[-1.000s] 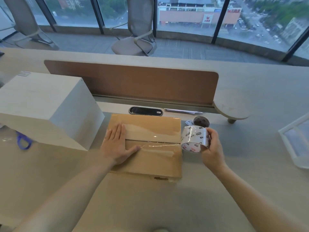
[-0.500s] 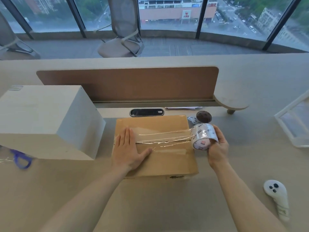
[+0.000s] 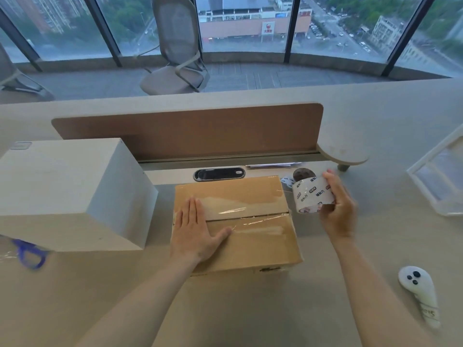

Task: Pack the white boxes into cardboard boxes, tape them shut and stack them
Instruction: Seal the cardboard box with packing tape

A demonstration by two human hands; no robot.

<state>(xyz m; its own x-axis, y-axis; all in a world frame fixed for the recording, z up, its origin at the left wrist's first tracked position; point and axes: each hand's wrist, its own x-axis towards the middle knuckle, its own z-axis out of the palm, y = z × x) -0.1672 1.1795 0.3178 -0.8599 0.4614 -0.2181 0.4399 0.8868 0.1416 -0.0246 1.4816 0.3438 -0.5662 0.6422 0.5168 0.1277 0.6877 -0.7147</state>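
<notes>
A closed cardboard box [image 3: 253,244] lies on the desk in front of me, with clear tape stretched along its top seam. My left hand [image 3: 195,234] presses flat on the left part of the lid, fingers straight, thumb on the tape. My right hand [image 3: 338,211] grips a roll of clear tape [image 3: 312,196] just past the box's right edge, and a strip of tape runs from the roll to the lid. A large white box [image 3: 67,191] stands to the left of the cardboard box.
Blue-handled scissors [image 3: 28,251] lie at the left edge below the white box. A white controller [image 3: 421,291] rests at the right front. A clear plastic container [image 3: 441,181] sits at the far right. A brown divider panel [image 3: 190,131] runs behind the box, with an office chair [image 3: 175,51] beyond.
My right hand has pulled the roll further right and a little away from the box, drawing the tape across the seam. My left hand stays pressed on the lid.
</notes>
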